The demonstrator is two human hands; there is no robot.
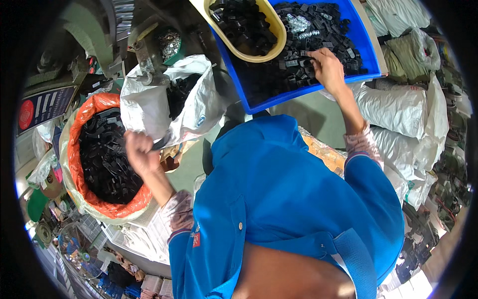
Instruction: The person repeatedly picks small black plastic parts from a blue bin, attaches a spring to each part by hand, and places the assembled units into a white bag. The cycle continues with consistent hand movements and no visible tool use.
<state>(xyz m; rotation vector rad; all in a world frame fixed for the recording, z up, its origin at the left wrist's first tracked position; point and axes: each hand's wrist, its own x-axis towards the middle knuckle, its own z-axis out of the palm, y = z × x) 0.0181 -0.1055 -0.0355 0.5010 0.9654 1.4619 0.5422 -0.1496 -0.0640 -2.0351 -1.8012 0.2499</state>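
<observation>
My right hand [328, 71] reaches into a blue tray [304, 93] heaped with small black parts [328, 40]. Thumb and fingers are pinched together at a small dark part near the tray's front side; its exact shape is too small to make out. Over at the left, my left hand [141, 153] is smeared by motion, beside the inner edge of an orange-lined sack [74, 154] full of black parts [107, 159]. Its fingers look curled, but whether they hold anything is not clear. A dark piece shows next to that hand.
A yellow tub [282, 37] of black parts rests over the tray's left corner. Between tray and orange-lined sack stands a white sack [147, 107] holding black parts, under a metal machine [144, 55]. White sacks [393, 107] are piled at right. A fan [79, 249] stands lower left.
</observation>
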